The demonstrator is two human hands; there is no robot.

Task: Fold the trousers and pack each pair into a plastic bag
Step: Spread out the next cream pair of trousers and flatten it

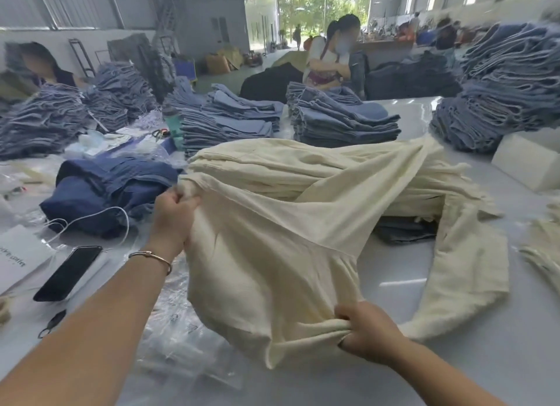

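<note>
We hold a cream pair of trousers [272, 239] stretched between both hands above the table [454, 330]. Our left hand [174, 216] clenches a bunch of the cloth at the upper edge; our right hand [368, 333] grips a gathered fold at the near edge. One leg trails right across the table. Behind lies a cream stack [303, 172], with a navy pile [112, 190] to the left. Plastic bags [178, 339] lie under our left arm, beside a phone [68, 273].
</note>
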